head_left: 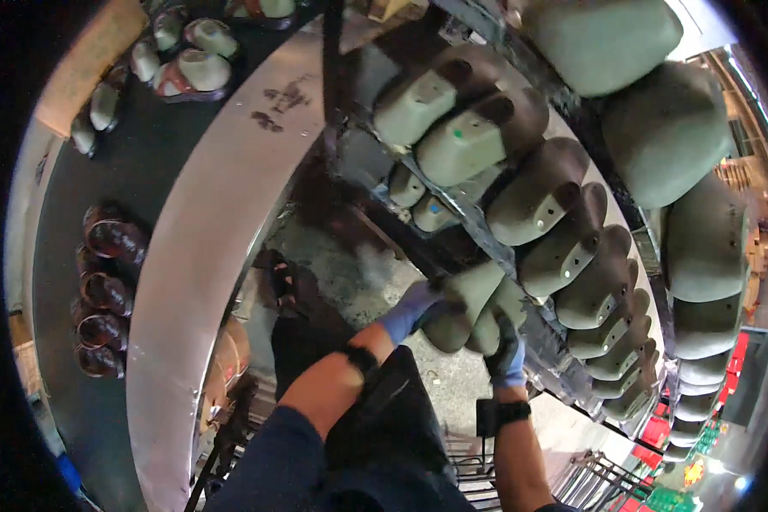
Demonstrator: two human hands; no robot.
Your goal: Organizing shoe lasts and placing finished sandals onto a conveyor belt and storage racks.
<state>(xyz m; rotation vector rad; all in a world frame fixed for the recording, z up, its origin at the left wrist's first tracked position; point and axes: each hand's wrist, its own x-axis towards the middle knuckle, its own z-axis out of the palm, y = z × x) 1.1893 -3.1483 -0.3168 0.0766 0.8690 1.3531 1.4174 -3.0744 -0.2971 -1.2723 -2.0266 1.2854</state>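
My left hand (415, 311), in a blue and black glove, is closed round a grey-green shoe last (473, 288) in front of me. Close beside it, a second shoe last (485, 332) is gripped by my right hand (505, 352), gloved the same way. The two lasts are side by side, above the floor and just left of the rack. Parts of both lasts are covered by my fingers. Nearest to my right hand on the rack is a row of similar lasts (563, 247), their tops dark and their sides showing small holes.
At my left runs a dark conveyor belt (68, 282) with a wide metal edge (196, 230). Dark brown shoes (107, 290) and shoes with lasts in them (194, 72) stand on it. Larger lasts (670, 128) fill the rack's upper shelf at right. Red and green crates (678, 499) lie beyond.
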